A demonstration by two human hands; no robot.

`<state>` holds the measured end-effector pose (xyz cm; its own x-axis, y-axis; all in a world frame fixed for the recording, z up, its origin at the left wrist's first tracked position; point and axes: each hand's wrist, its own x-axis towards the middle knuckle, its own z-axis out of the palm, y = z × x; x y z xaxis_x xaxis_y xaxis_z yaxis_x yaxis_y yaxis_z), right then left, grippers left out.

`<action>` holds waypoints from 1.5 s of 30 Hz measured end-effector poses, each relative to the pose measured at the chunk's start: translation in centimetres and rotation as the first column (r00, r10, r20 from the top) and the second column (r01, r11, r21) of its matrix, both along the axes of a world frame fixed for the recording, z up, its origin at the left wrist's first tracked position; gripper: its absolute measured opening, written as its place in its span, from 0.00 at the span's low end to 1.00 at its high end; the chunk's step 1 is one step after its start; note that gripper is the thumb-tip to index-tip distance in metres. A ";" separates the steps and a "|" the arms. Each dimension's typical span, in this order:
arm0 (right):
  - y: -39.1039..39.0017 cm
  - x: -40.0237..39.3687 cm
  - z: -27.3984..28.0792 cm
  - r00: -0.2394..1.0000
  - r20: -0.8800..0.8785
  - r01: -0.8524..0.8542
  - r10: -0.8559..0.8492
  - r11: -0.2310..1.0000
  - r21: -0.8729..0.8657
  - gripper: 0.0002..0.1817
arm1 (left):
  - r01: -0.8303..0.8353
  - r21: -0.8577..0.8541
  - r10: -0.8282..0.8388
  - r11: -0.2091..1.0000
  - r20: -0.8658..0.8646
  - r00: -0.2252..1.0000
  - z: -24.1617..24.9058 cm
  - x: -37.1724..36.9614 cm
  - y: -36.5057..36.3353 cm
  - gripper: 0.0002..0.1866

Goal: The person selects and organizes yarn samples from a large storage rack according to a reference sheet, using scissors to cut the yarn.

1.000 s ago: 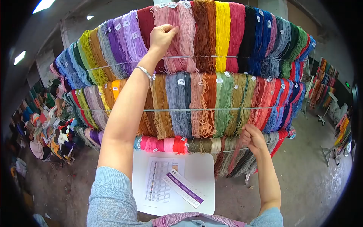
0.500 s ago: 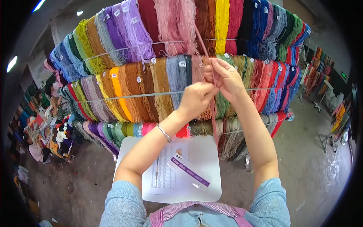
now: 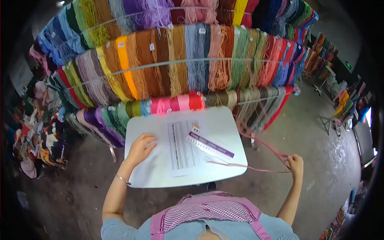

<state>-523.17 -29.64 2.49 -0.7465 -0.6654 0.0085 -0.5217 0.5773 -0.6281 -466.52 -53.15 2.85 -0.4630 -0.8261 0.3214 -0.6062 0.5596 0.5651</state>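
Note:
My right hand (image 3: pixel 296 165) is out to the right of the white table, its fingers closed on a length of pink yarn (image 3: pixel 272 149). One strand of the yarn runs up towards the rack, and another trails left across the tabletop. My left hand (image 3: pixel 141 150) holds nothing and is at the left side of the white table (image 3: pixel 220 176), fingers apart. A printed sheet (image 3: pixel 182 150) lies on the table. Partly over the sheet lies a purple-and-white strip card (image 3: pixel 211 145) with a row of small notches or holes.
Behind the table stands a tiered rack of coloured yarn hanks (image 3: pixel 176 60), many with small white tags, held by grey bars. At the left a person (image 3: pixel 42 94) is near heaped yarn (image 3: pixel 44 140). More racks of yarn (image 3: pixel 320 56) stand at the right.
My hands, together at the pink yarn before the rack, have parted. The right pulled the yarn down and right; the left let go and came down to the table. The view tilted downward.

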 end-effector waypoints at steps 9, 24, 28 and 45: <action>-2.9 26.5 13.4 0.093 0.762 -0.501 0.641 0.692 -0.520 0.15 | 0.857 0.460 -0.314 0.231 -0.799 0.513 4.8 -11.0 13.3 0.47; -9.2 34.8 6.5 0.099 0.653 -0.423 0.751 0.626 -0.655 0.09 | 0.445 0.497 0.336 0.745 -0.856 0.393 5.5 -4.8 12.3 0.12; -9.9 34.8 6.5 0.086 0.658 -0.380 0.748 0.635 -0.673 0.09 | 0.465 0.540 0.391 0.702 -0.837 0.382 6.1 -4.6 11.7 0.13; -11.7 34.1 6.1 0.094 0.697 -0.365 0.711 0.676 -0.641 0.11 | 0.432 0.591 0.434 0.681 -0.801 0.411 5.3 -5.9 10.0 0.15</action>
